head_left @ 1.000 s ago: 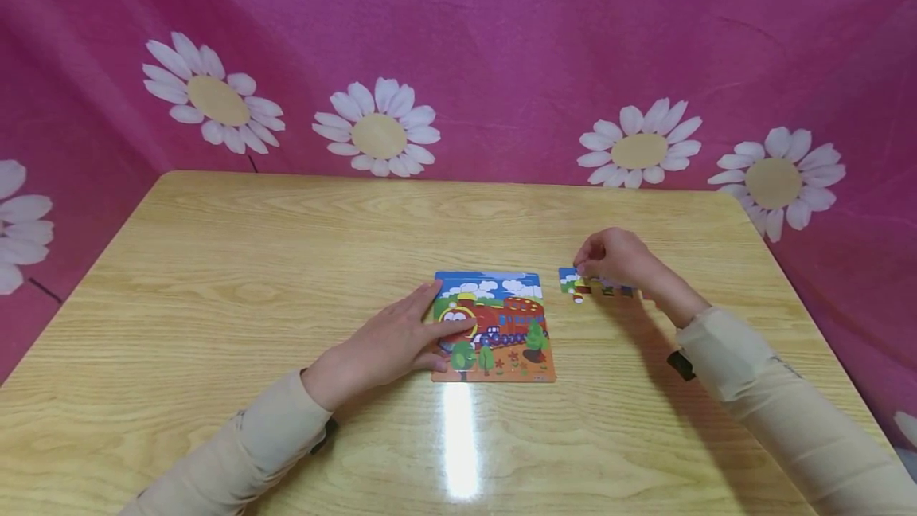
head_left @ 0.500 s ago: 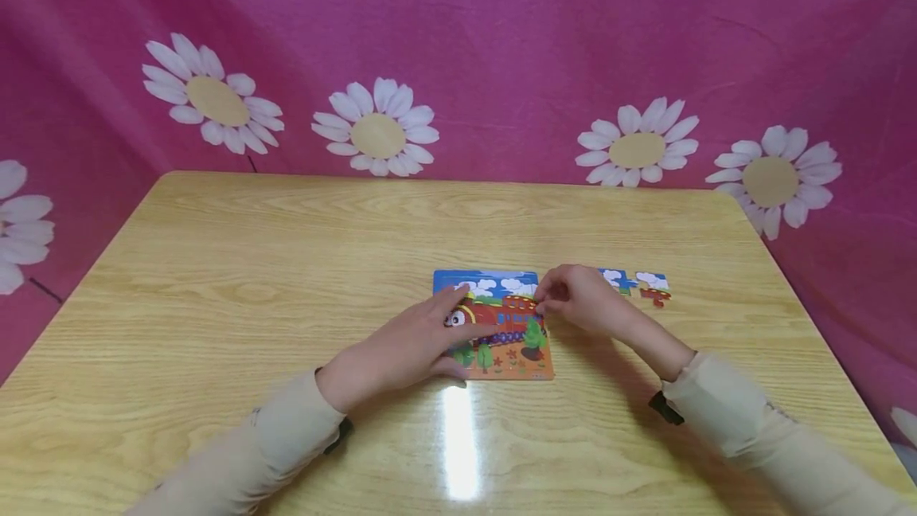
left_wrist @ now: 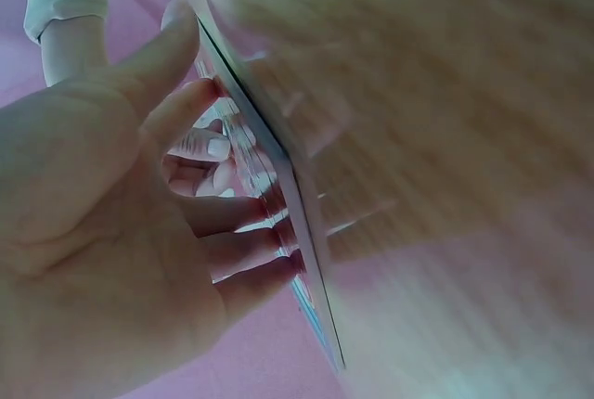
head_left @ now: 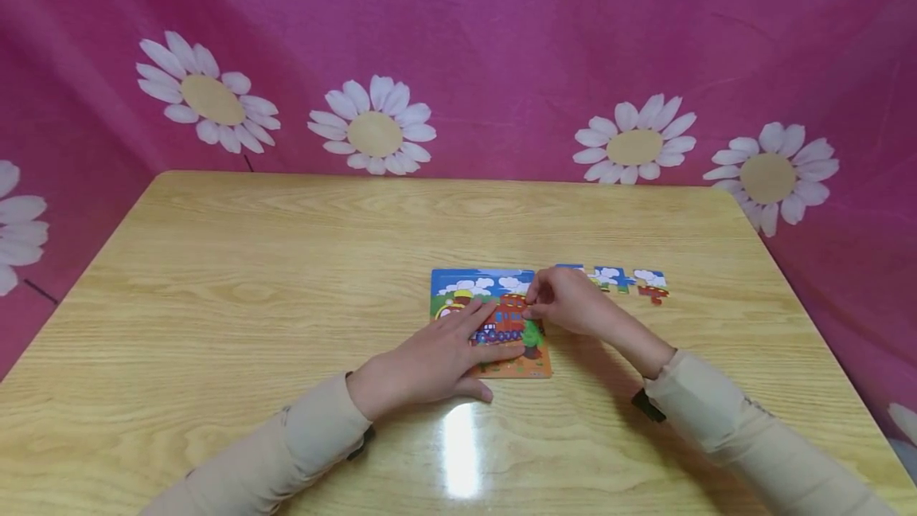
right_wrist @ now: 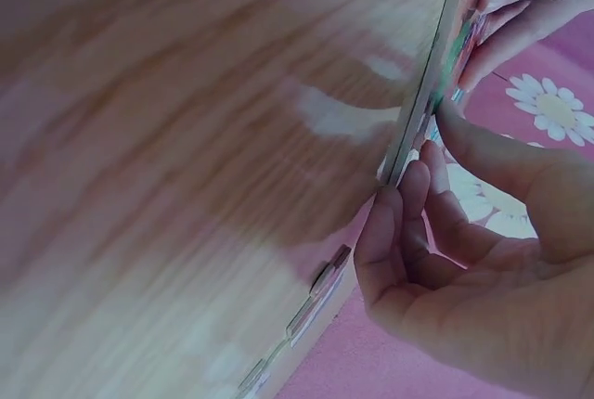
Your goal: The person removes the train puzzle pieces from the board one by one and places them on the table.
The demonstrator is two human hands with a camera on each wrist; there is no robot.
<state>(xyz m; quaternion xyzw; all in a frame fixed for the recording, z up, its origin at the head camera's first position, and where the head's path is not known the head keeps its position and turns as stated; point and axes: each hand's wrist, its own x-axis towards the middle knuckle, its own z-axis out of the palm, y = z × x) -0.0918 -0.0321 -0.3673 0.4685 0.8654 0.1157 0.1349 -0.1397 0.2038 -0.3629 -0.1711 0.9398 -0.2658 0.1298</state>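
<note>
A flat square jigsaw puzzle (head_left: 483,281) with a red train, clouds and trees lies on the table. My left hand (head_left: 437,358) rests across its lower middle, fingers extended over the picture. In the left wrist view, several fingertips (left_wrist: 269,209) of that hand touch the puzzle's face. At the right edge, my right hand (head_left: 573,302) has its thumb and curled fingers against the puzzle. The right wrist view shows the thumb on the face and the fingers (right_wrist: 376,227) at the rim; whether a loose piece is between them is hidden.
Loose puzzle pieces (head_left: 610,277) with clouds and bits of train lie in a row behind and right of the right hand. The wooden table (head_left: 286,261) reflects light near its front. A pink cloth (head_left: 501,46) with white daisies hangs behind it.
My right hand has come left from over the loose pieces to the puzzle's right edge. My left hand has slid right across the puzzle from its left side, uncovering its upper left.
</note>
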